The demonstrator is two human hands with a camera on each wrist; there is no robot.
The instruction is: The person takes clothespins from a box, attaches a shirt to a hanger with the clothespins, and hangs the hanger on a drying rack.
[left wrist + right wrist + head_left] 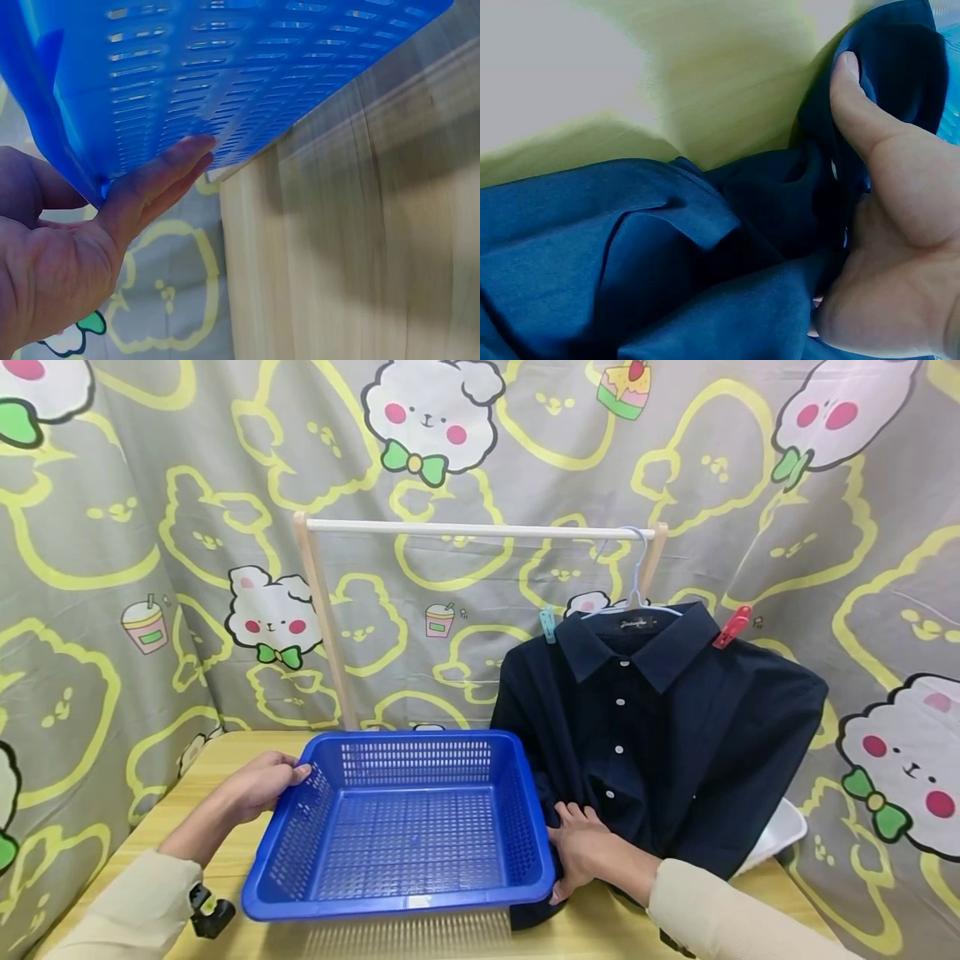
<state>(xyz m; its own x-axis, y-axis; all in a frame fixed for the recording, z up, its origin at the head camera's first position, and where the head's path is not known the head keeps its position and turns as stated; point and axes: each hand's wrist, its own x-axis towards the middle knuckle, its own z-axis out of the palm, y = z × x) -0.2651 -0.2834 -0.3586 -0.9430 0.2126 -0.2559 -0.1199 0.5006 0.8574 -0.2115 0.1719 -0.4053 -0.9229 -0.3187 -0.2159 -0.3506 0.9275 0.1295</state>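
In the head view my left hand [258, 785] grips the left rim of a blue plastic basket [330, 906]. Its thumb lies over the rim, and the left wrist view shows its fingers under the perforated side. Nothing lies in the basket. At the basket's right side, my right hand [588, 852] holds the sleeve of a dark navy shirt [660, 735]. The right wrist view shows the thumb along the cuff [900, 60]; some fingertips are hidden by cloth. The shirt drapes from a pale blue hanger [636, 585], with a teal clothespin [547, 625] and a red clothespin [732, 627] at its shoulders.
A rack with a white rail [450, 528] and wooden posts [322, 610] stands behind the basket, and the hanger hooks over its right end. A white tray [783, 831] shows partly behind the shirt on the wooden table [247, 739]. Patterned curtains [480, 677] surround the table.
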